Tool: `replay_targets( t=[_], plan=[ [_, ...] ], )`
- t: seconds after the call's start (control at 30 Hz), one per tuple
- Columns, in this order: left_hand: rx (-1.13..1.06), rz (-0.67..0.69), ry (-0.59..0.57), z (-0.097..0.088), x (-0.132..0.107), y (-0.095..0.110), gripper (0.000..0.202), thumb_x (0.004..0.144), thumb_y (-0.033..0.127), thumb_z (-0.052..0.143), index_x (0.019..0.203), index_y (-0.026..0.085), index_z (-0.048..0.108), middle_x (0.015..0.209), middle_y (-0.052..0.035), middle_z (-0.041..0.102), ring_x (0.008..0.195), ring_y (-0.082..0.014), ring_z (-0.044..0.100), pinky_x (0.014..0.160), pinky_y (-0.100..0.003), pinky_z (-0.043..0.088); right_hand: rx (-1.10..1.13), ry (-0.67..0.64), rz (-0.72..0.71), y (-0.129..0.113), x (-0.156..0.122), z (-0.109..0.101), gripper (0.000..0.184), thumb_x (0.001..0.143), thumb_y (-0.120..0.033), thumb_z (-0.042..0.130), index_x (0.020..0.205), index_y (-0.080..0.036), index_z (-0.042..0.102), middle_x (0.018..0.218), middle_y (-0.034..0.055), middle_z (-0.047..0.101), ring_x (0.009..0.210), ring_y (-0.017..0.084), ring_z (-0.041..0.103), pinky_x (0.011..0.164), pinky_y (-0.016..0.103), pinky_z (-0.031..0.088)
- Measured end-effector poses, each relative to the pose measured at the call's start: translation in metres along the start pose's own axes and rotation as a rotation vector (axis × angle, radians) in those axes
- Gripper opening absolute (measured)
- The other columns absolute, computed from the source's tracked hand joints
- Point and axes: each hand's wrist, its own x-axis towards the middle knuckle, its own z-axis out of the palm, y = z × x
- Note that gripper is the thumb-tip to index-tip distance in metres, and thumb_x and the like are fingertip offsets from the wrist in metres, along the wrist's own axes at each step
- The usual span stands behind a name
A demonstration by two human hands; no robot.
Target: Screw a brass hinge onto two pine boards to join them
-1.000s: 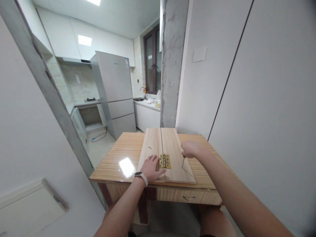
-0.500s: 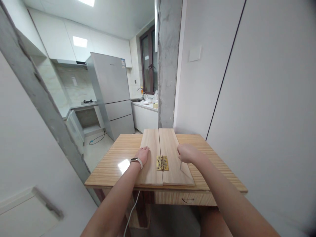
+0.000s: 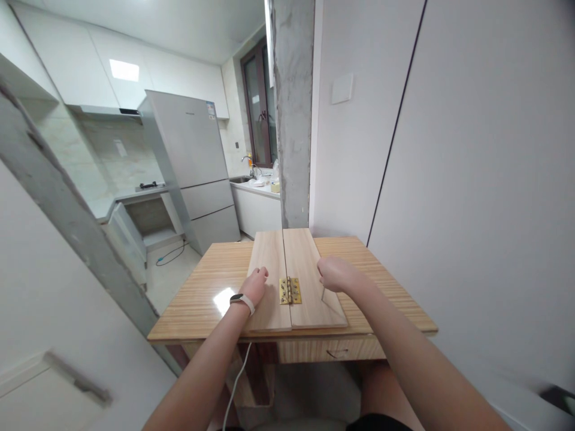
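Observation:
Two pale wooden boards lie side by side, the left board (image 3: 268,257) and the right board (image 3: 302,254), with a narrow seam between them. A brass hinge (image 3: 290,290) with several screws spans the seam near their front end. My left hand (image 3: 256,284), a band on its wrist, rests on the left board with loosely bent fingers and nothing visible in it. Over the right board, my right hand (image 3: 333,274) is closed around what appears to be a screwdriver (image 3: 323,294). Only its thin shaft shows, pointing down to the board; the handle is hidden in my fist.
Under the boards is a glossy wood-grain table (image 3: 193,299) with a drawer (image 3: 323,349) in front. A white cable (image 3: 238,383) hangs below its edge. A white wall (image 3: 426,179) rises on the right; beyond a grey pillar (image 3: 294,120) stands a fridge (image 3: 191,143).
The view has shifted slightly, so everything sits a little further left. My left fingers look more bent and lifted than before. My right hand keeps its grip over the right board.

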Motion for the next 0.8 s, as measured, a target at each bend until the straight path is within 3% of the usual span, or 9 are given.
replay_targets(
  t=[0.17, 0.33, 0.47, 0.6, 0.8],
  plan=[
    [-0.413, 0.133, 0.071, -0.009, -0.012, 0.025, 0.009, 0.093, 0.023, 0.055, 0.096, 0.021, 0.063, 0.093, -0.0053, 0.071, 0.088, -0.0199, 0.066, 0.081, -0.032, 0.052, -0.002, -0.008, 0.011, -0.002, -0.003, -0.001, 0.024, 0.086, -0.025, 0.064, 0.101, -0.011, 0.076, 0.104, 0.0196, 0.075, 0.096, 0.029, 0.072, 0.073, 0.031, 0.052],
    [-0.642, 0.199, 0.004, -0.005, -0.020, 0.048, 0.009, 0.088, 0.020, 0.060, 0.093, 0.018, 0.068, 0.092, -0.0062, 0.074, 0.086, -0.0186, 0.069, 0.076, -0.028, 0.054, -0.013, 0.004, -0.008, -0.002, -0.002, 0.002, 0.024, 0.086, -0.023, 0.062, 0.102, -0.011, 0.076, 0.104, 0.0205, 0.075, 0.097, 0.029, 0.072, 0.074, 0.031, 0.051],
    [-0.636, 0.255, -0.062, 0.000, -0.023, 0.063, 0.011, 0.083, 0.013, 0.062, 0.090, 0.017, 0.070, 0.088, -0.0059, 0.074, 0.082, -0.0183, 0.069, 0.076, -0.029, 0.054, -0.011, -0.013, 0.011, -0.003, -0.001, 0.002, 0.024, 0.087, -0.023, 0.062, 0.103, -0.011, 0.075, 0.104, 0.0199, 0.075, 0.097, 0.028, 0.072, 0.074, 0.030, 0.051],
    [-0.524, 0.301, -0.050, 0.002, -0.024, 0.073, 0.017, 0.077, 0.007, 0.062, 0.089, 0.018, 0.070, 0.089, -0.0050, 0.073, 0.078, -0.0173, 0.067, 0.072, -0.027, 0.053, -0.007, -0.013, 0.013, -0.003, -0.003, 0.001, 0.023, 0.087, -0.024, 0.061, 0.101, -0.011, 0.075, 0.104, 0.0200, 0.075, 0.097, 0.028, 0.072, 0.074, 0.029, 0.050],
    [-0.354, 0.366, -0.052, 0.005, -0.022, 0.078, 0.018, 0.081, 0.009, 0.059, 0.090, 0.021, 0.070, 0.087, -0.0033, 0.073, 0.083, -0.0196, 0.067, 0.077, -0.028, 0.051, -0.011, -0.001, 0.005, -0.001, -0.005, 0.001, 0.023, 0.087, -0.024, 0.061, 0.101, -0.012, 0.075, 0.104, 0.0194, 0.075, 0.098, 0.028, 0.072, 0.075, 0.030, 0.050]
  ],
)
